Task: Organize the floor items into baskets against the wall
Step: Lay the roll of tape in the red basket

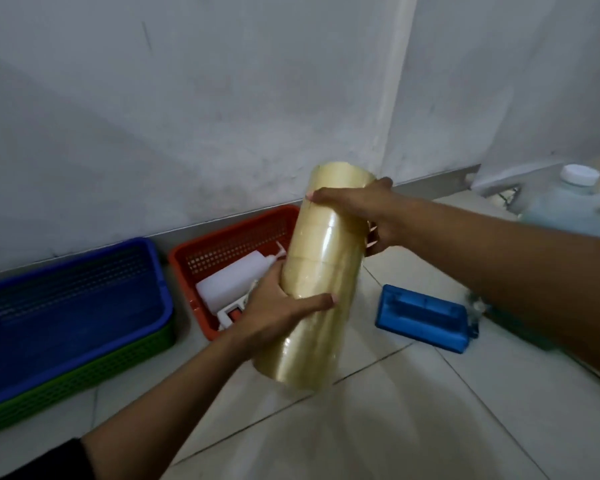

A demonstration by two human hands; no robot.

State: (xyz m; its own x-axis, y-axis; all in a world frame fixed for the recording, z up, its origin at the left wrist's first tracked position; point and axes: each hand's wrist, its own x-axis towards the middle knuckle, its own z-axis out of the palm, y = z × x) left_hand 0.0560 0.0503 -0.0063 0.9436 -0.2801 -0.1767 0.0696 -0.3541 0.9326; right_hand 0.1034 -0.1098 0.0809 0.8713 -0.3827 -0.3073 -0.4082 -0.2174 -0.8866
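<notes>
Where tape stack [321, 271] intrudes: red basket [229, 247] half-hidden.

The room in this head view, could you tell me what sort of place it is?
Probably a storage or utility corner: bare tiled floor, plain wall, plastic baskets such as the red basket along it, and a stack of tape rolls held in both hands.

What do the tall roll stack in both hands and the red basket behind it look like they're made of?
Tall yellowish stack of clear tape rolls: glossy translucent plastic film, judging by sheen streaks and visible seams between rolls. Red perforated basket: likely moulded rigid plastic, matte, with a regular grid of holes. Left hand and right hand both grip the stack.
</notes>
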